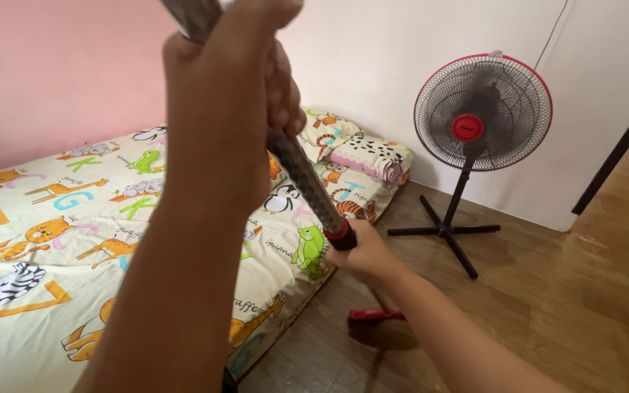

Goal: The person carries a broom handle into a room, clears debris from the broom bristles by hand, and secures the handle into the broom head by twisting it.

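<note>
Head view: we're gripping a broom handle point(307, 182), left hand point(256, 65) fisted up top, right hand point(364, 256) wrapped lower; red broom head point(376, 320) touching wood floor point(547, 291) beside mattress point(74, 240), near standing fan point(482, 116).

Glossy metal broom handle point(303, 175), cloth sheet point(74, 218), wood floor point(547, 291)

No packages, signs or screens show in the view. The only label-like item is a small round red badge point(467, 127) at the centre of the standing fan's point(483, 111) dark grille, beside the white wall at the right; its lettering is too small to read.
</note>
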